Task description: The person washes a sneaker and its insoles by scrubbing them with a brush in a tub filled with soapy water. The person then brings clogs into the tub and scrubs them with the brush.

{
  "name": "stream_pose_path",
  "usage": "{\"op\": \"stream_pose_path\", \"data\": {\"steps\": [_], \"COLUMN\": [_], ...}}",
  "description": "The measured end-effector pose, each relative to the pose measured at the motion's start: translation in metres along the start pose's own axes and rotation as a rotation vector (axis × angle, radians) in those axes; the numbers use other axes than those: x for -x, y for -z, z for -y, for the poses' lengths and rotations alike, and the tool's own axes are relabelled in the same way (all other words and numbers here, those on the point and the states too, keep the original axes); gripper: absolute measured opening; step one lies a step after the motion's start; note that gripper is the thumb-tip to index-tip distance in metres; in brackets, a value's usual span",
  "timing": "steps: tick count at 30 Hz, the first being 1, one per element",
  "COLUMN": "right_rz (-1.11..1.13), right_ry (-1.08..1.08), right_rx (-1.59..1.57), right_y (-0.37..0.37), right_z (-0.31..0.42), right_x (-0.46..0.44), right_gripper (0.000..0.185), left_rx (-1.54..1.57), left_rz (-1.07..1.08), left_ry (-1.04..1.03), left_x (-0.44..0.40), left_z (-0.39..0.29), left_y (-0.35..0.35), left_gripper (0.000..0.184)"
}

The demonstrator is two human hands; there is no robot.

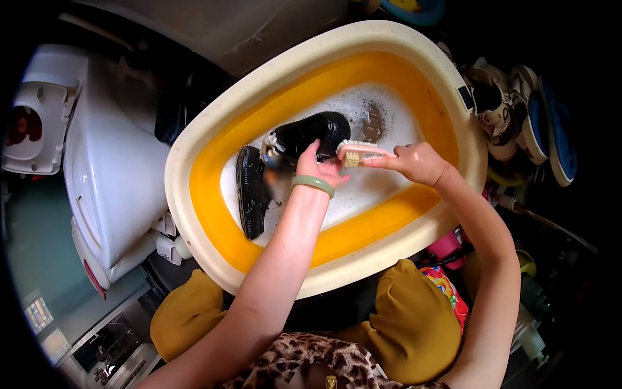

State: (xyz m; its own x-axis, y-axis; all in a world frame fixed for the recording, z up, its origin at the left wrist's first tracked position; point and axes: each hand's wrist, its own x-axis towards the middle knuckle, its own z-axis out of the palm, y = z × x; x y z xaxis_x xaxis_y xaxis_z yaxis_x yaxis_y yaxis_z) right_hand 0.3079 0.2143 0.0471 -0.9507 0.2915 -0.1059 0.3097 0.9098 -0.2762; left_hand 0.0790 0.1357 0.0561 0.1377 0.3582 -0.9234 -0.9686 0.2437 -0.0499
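A wet black shoe (315,133) lies over the suds in a big cream-and-yellow tub (389,32). My left hand (319,170), with a green bangle at the wrist, grips this shoe's near edge, thumb against its side; part of the fingers is hidden. In my right hand (418,163) is a pink scrub brush (369,155) with pale bristles, held by its handle just right of the shoe. A second black shoe (250,192) rests on its side at the tub's left, its ridged sole edge showing. Whitish laces (269,145) hang between the two shoes.
White foam and a dark patch of dirty water cover the tub floor. Several sneakers (495,107) and blue-soled shoes (557,133) stand right of the tub. A white toilet (113,168) is close on the left. My knees (414,324) flank the tub's near rim.
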Motion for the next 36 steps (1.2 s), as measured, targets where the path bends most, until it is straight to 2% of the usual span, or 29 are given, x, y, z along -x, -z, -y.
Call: {"op": "stream_pose_path", "data": {"steps": [2,4,5,6,7,8,10,11,12,14,15,18,19,20,22,23,24,26,27,28,30,32,34,36], "right_rz": [-0.031,-0.107,0.044,0.118,0.193,0.172,0.155,0.039,-0.075,-0.092,-0.123,0.239,0.149,0.062,0.024,0.021,0.020,0.113,0.237,0.235,0.091,-0.162,-0.133,-0.134], "right_ry": [0.054,0.099,-0.147,-0.267,-0.386,-0.459,-0.541,-0.616,-0.686,-0.780,-0.784,-0.748,-0.704,-0.654,-0.644,-0.533,-0.425,-0.159,-0.131,-0.130,-0.460,-0.436,-0.438,-0.410], "right_rx": [0.060,0.089,0.085,0.077,0.078,0.001,-0.065,-0.212,-0.362,-0.627,-0.930,-1.026,-0.939,-0.848,-0.782,-0.755,-0.727,-0.698,-0.590,-0.592,-0.744,-0.472,-0.504,-0.565], "right_y": [-0.013,-0.033,-0.051,-0.046,-0.040,-0.034,-0.024,-0.038,-0.056,-0.094,-0.121,-0.060,-0.055,-0.047,-0.025,-0.015,-0.006,0.008,0.012,0.000,-0.033,-0.031,-0.034,-0.032], "right_z": [-0.008,-0.025,-0.044,-0.044,-0.044,-0.045,-0.037,-0.034,-0.028,-0.012,-0.003,0.044,0.049,0.052,0.061,0.074,0.088,0.117,0.120,0.110,0.068,0.040,0.044,0.068], "right_x": [-0.006,-0.004,0.006,0.002,-0.002,-0.005,-0.023,-0.037,-0.047,-0.056,-0.055,-0.048,-0.044,-0.041,-0.030,-0.022,-0.014,-0.016,-0.024,-0.032,-0.066,-0.109,-0.112,-0.096], "right_gripper": [0.075,0.069,0.065,0.063,0.062,0.059,0.056,0.055,0.055,0.052,0.050,0.046,0.045,0.045,0.045,0.045,0.045,0.048,0.045,0.045,0.042,0.039,0.039,0.041], "left_rx": [0.005,-0.027,-0.016,-0.004,-0.037,-0.126,-0.092,-0.018,0.018,-0.064,0.023,0.021,-0.013,-0.005,0.038,0.024,0.038,-0.172,-0.276,-0.379,-0.117,-0.203,-0.237,-0.254], "left_rz": [-0.004,-0.011,0.035,0.082,0.036,0.077,0.190,0.354,0.397,0.166,0.301,0.303,0.237,0.226,0.481,0.625,0.628,0.323,0.285,0.250,0.322,0.325,0.195,0.233], "left_ry": [0.015,-0.077,-0.126,-0.174,-0.154,-0.088,-0.051,0.060,0.086,0.082,0.154,0.123,0.039,0.041,0.125,0.185,0.172,-0.028,-0.009,0.014,0.068,0.054,-0.009,-0.007], "left_x": [-0.005,0.013,0.022,0.029,0.031,0.031,0.026,0.009,0.002,0.004,-0.013,-0.034,-0.021,-0.021,-0.025,-0.039,-0.042,-0.041,-0.031,-0.020,-0.033,-0.023,-0.018,-0.025], "left_z": [-0.004,-0.004,-0.008,-0.011,-0.012,-0.013,0.002,0.005,0.012,0.026,0.026,0.026,0.028,0.026,0.014,0.007,0.006,0.009,0.007,0.005,-0.003,-0.006,-0.009,-0.015], "left_y": [0.006,0.002,0.005,0.010,0.016,0.029,0.057,0.083,0.097,0.100,0.115,0.145,0.143,0.150,0.166,0.178,0.176,0.163,0.155,0.145,0.160,0.157,0.149,0.156], "left_gripper": [0.047,0.044,0.042,0.039,0.036,0.039,0.037,0.037,0.036,0.031,0.033,0.034,0.034,0.034,0.033,0.030,0.030,0.028,0.030,0.032,0.028,0.026,0.027,0.027]}}
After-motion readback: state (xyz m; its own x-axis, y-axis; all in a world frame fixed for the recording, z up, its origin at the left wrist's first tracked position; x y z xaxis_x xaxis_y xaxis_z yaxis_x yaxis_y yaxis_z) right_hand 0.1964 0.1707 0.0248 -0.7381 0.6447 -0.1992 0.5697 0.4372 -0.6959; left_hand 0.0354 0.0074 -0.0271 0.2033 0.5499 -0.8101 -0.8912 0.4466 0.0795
